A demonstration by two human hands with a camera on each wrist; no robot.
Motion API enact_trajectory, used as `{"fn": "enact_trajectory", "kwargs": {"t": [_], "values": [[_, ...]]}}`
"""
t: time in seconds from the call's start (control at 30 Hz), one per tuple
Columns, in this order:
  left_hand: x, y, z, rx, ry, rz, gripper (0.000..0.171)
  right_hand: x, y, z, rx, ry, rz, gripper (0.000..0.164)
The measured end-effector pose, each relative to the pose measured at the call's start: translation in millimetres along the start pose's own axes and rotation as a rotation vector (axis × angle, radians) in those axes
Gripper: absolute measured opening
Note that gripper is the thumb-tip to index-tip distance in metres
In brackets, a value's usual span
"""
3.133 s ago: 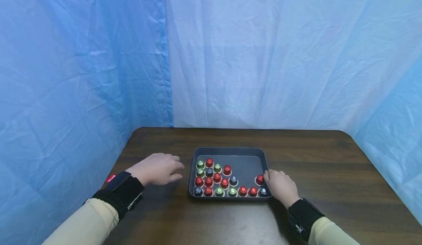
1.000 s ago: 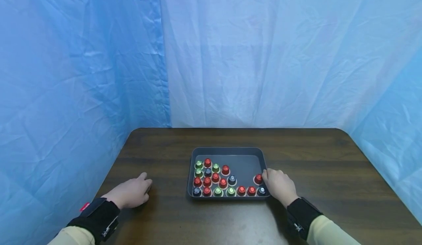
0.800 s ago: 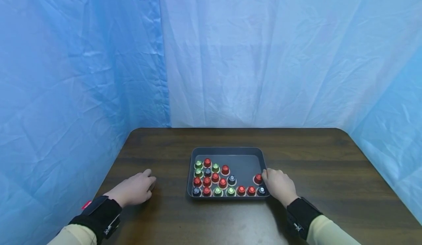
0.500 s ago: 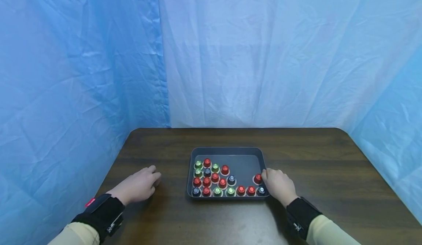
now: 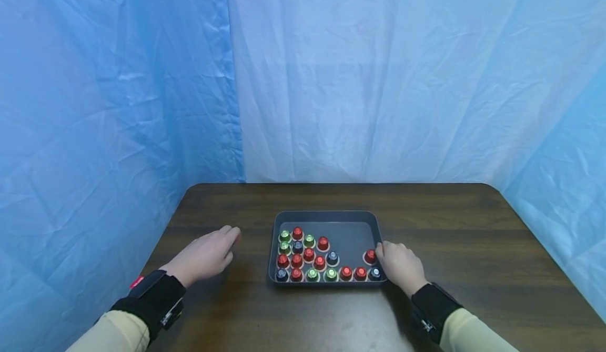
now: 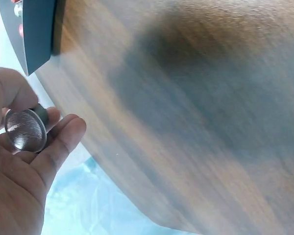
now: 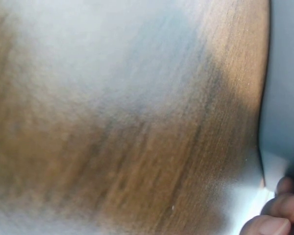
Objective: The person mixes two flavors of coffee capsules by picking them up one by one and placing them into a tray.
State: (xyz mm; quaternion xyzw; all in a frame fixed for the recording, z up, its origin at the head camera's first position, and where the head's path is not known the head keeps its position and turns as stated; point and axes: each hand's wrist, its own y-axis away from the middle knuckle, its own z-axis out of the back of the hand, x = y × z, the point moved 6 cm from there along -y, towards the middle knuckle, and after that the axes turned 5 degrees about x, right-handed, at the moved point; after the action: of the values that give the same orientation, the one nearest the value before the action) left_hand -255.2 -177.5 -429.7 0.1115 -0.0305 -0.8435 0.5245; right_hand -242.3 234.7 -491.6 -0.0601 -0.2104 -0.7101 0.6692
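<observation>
In the left wrist view my left hand (image 6: pixel 19 181) pinches a coffee capsule (image 6: pixel 27 131) between thumb and fingers, its silvery round face turned to the camera. The head view shows this left hand (image 5: pixel 204 254) over the table, left of a dark grey tray (image 5: pixel 350 228), with the capsule hidden behind it. My right hand (image 5: pixel 402 267) grips the tray's right rim, thumb at the inside edge. Red, green and dark blue capsules stand in the tray, mostly at its left and along the front, with one red capsule (image 5: pixel 370 257) near the right hand.
The tray stands on a dark wooden table (image 5: pixel 450 220) with rounded far corners. Blue sheeting (image 5: pixel 312 78) hangs behind and to both sides of it. Both wrists wear black straps (image 5: pixel 151 304).
From beside the tray, my left hand went down and left, and over the last second has moved up and right towards the tray again. The right hand stays on the rim.
</observation>
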Motion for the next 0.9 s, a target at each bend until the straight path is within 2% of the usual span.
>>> {"fn": "enact_trajectory", "kwargs": {"t": [0.17,0.4,0.63,0.8,0.9], "values": [[-6.8,-4.3,6.8,-0.019,-0.026,0.001,0.035,-0.2,-0.4,-0.5,-0.006,0.001,0.005,0.034],[-18.8,-11.7,14.0,-0.069,-0.043,-0.028,0.022,-0.1,-0.8,-0.7,-0.016,0.0,0.014,0.034],[-32.0,-19.9,23.2,-0.125,0.01,-0.071,0.029,-1.6,-1.2,-1.7,-0.01,-0.001,0.008,0.033],[-42.8,-26.6,29.1,-0.129,0.055,-0.098,0.026,-0.9,-1.4,-1.4,-0.009,0.005,0.012,0.033],[-50.3,-31.4,31.7,-0.131,0.029,-0.12,0.026,-0.7,-1.5,-1.3,-0.012,0.01,0.015,0.033]]}}
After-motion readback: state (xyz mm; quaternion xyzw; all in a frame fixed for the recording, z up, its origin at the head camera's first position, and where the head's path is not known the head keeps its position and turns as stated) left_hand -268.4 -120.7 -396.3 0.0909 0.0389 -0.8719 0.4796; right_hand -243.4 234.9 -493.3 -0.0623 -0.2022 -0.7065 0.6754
